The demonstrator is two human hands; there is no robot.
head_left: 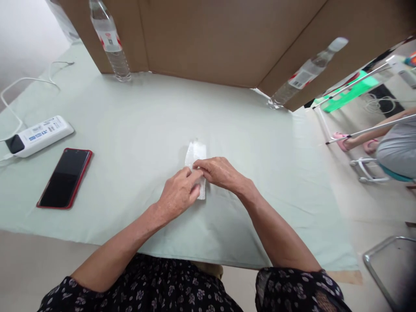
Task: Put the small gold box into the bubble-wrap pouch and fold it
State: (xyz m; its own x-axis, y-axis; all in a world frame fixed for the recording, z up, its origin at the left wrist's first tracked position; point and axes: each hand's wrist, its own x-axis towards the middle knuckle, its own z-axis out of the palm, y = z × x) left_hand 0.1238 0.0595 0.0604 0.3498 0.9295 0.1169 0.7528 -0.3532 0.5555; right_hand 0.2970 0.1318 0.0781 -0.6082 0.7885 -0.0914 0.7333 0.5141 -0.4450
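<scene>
A narrow, folded white piece that looks like tissue paper (199,150) lies on the pale green cloth in front of me. My left hand (179,190) is over its near half, fingers curled and pressed onto it. From the other side, my right hand (218,171) pinches it near the middle with thumb and forefinger. The fingertips of both hands meet there and hide part of the white piece. Its far end and a bit of its near end stick out past the fingers.
A red-cased phone (66,177) and a white power strip-like device (42,135) with a cable lie at left. Water bottles stand at back left (113,47) and back right (300,78) against a brown cardboard screen (208,43). Another person's leg (367,130) shows beyond the table's right edge.
</scene>
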